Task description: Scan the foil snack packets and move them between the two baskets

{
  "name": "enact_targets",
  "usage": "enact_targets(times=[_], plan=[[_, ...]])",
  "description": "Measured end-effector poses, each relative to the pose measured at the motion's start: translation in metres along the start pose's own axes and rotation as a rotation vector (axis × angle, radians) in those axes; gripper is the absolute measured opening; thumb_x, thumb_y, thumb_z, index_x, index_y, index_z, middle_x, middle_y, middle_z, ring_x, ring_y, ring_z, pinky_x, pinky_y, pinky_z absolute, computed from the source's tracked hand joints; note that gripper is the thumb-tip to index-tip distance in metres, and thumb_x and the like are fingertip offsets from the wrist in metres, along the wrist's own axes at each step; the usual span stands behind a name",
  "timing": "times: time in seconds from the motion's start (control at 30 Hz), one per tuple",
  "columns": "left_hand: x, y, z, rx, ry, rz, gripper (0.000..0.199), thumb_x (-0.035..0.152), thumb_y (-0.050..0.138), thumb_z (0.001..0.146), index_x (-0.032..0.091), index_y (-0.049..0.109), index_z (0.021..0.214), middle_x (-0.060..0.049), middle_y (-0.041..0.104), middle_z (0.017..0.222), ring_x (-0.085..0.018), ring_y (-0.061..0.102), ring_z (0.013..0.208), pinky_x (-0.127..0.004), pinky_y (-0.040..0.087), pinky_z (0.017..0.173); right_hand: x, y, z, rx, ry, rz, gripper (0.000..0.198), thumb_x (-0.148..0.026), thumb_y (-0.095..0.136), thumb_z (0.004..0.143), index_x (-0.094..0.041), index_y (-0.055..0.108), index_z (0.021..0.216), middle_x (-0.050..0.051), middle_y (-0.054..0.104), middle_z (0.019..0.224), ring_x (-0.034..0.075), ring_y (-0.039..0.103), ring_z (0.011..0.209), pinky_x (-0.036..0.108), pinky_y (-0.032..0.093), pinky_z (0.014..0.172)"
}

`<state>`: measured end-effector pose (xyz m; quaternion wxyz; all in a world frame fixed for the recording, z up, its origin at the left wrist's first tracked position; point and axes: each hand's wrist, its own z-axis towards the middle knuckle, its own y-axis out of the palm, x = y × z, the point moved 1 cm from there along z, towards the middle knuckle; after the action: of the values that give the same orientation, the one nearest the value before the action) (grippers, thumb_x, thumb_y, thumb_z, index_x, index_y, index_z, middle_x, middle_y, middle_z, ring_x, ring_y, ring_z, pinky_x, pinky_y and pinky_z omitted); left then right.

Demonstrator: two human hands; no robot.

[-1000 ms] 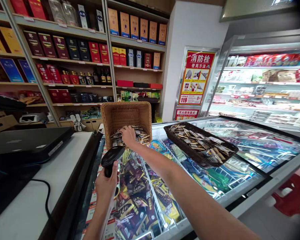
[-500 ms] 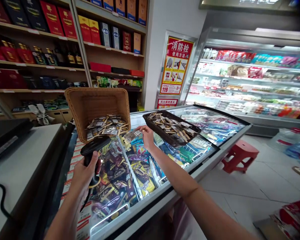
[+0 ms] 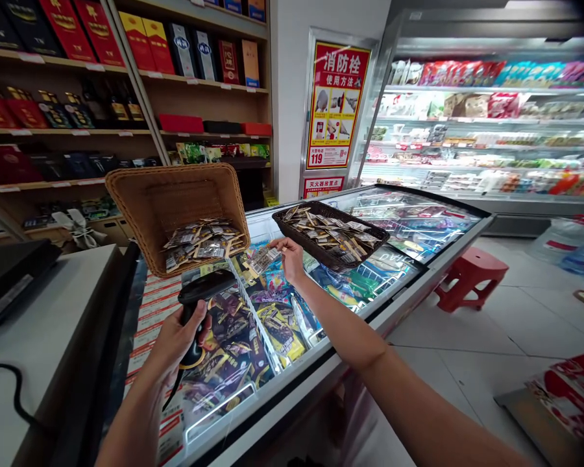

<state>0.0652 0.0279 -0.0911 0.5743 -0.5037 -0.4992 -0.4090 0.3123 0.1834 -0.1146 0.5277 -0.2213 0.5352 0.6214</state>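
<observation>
My left hand (image 3: 187, 334) is wrapped round the handle of a black barcode scanner (image 3: 207, 285), its head turned toward the small packet on the right. Between the fingertips of my right hand (image 3: 291, 258) is a small clear-and-brown snack packet (image 3: 263, 259), held above the freezer's glass top. Behind both hands, a tan wicker basket (image 3: 175, 188) lies tilted with its mouth toward me and similar packets (image 3: 204, 241) in its lower part. Just beyond my right hand sits a dark brown woven tray (image 3: 338, 263) full of such packets (image 3: 326, 228).
Wrapped ice creams (image 3: 282, 331) show through the glass of the chest freezer (image 3: 292, 383). A counter (image 3: 53, 311) with a black device (image 3: 17, 279) borders the left. On the floor at right are a red stool (image 3: 472, 275) and water bottles (image 3: 562, 240). Boxed-goods shelves (image 3: 146, 133) stand behind.
The scanner in my left hand has shifted right, closer to the packet. My right hand still pinches the packet, now tilted differently. The view has shifted slightly.
</observation>
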Motion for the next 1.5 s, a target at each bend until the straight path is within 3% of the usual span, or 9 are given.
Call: enact_targets(times=[0.2,0.5,0.63,0.77,0.9,1.1,1.27,1.4,1.5], plan=[[0.003,0.002,-0.004,0.007,0.002,-0.021,0.075,0.091,0.083,0.061,0.022,0.058,0.074,0.002,0.057,0.062,-0.01,0.043,0.049,-0.023,0.031,0.045,0.0,0.001,-0.002,0.005,-0.02,-0.016,0.018,-0.01,0.053,0.068,-0.025,0.052,0.059,0.001,0.071,0.079,0.022,0.07,0.092,0.036,0.053,0.1],[0.002,0.001,-0.001,0.028,0.026,0.028,0.063,0.08,0.083,0.068,0.022,0.059,0.073,0.001,0.058,0.062,-0.013,0.045,0.049,-0.026,0.036,0.046,0.004,0.001,0.002,0.029,-0.009,-0.015,0.015,-0.012,0.051,0.067,-0.025,0.055,0.06,0.001,0.074,0.079,0.022,0.071,0.09,0.035,0.054,0.097],[-0.005,-0.004,0.004,0.042,0.01,-0.021,0.059,0.074,0.087,0.069,0.022,0.059,0.07,0.001,0.058,0.061,-0.012,0.044,0.049,-0.025,0.035,0.046,0.01,0.0,0.005,0.119,-0.012,-0.066,0.017,-0.013,0.051,0.069,-0.025,0.059,0.06,0.002,0.076,0.082,0.022,0.071,0.09,0.033,0.054,0.094],[-0.015,-0.009,0.012,0.053,-0.024,-0.052,0.055,0.068,0.09,0.068,0.021,0.062,0.07,0.002,0.057,0.059,-0.012,0.046,0.05,-0.024,0.036,0.047,0.004,-0.009,0.024,0.254,-0.128,-0.184,0.022,-0.016,0.05,0.079,-0.026,0.067,0.069,0.003,0.079,0.097,0.021,0.073,0.1,0.032,0.054,0.098],[-0.019,-0.009,0.016,0.044,-0.016,-0.07,0.058,0.07,0.092,0.064,0.022,0.06,0.071,0.002,0.058,0.06,-0.012,0.047,0.048,-0.025,0.037,0.046,-0.015,-0.016,0.068,0.357,-0.251,-0.31,0.025,-0.015,0.047,0.087,-0.026,0.069,0.084,0.006,0.079,0.114,0.02,0.071,0.116,0.033,0.049,0.113],[-0.012,-0.008,0.01,0.071,-0.02,-0.111,0.062,0.075,0.092,0.063,0.021,0.061,0.068,0.002,0.058,0.061,-0.012,0.047,0.048,-0.026,0.038,0.047,-0.007,-0.013,0.109,0.338,-0.131,-0.604,0.039,-0.005,0.053,0.083,-0.017,0.073,0.115,0.02,0.06,0.154,0.027,0.052,0.151,0.043,0.038,0.128],[-0.008,-0.011,0.008,0.193,-0.01,-0.165,0.062,0.075,0.09,0.064,0.021,0.061,0.072,0.003,0.058,0.058,-0.012,0.047,0.047,-0.025,0.036,0.045,0.044,0.019,0.082,0.203,-0.237,-0.815,0.041,-0.004,0.053,0.089,-0.013,0.071,0.124,0.024,0.056,0.15,0.031,0.054,0.145,0.044,0.04,0.126],[-0.008,-0.015,0.01,0.346,-0.017,-0.206,0.062,0.073,0.092,0.062,0.021,0.063,0.074,0.003,0.058,0.056,-0.011,0.047,0.047,-0.023,0.036,0.043,0.076,0.078,0.065,-0.152,-0.261,-0.924,0.039,-0.007,0.049,0.096,-0.013,0.071,0.127,0.018,0.065,0.137,0.025,0.068,0.119,0.037,0.052,0.11],[-0.009,-0.016,0.01,0.416,-0.004,-0.243,0.065,0.076,0.092,0.06,0.02,0.063,0.073,0.003,0.058,0.056,-0.011,0.048,0.046,-0.023,0.036,0.043,0.085,0.133,0.066,-0.325,-0.321,-1.056,0.039,-0.01,0.046,0.102,-0.014,0.071,0.132,0.016,0.069,0.136,0.026,0.066,0.124,0.038,0.052,0.11]])
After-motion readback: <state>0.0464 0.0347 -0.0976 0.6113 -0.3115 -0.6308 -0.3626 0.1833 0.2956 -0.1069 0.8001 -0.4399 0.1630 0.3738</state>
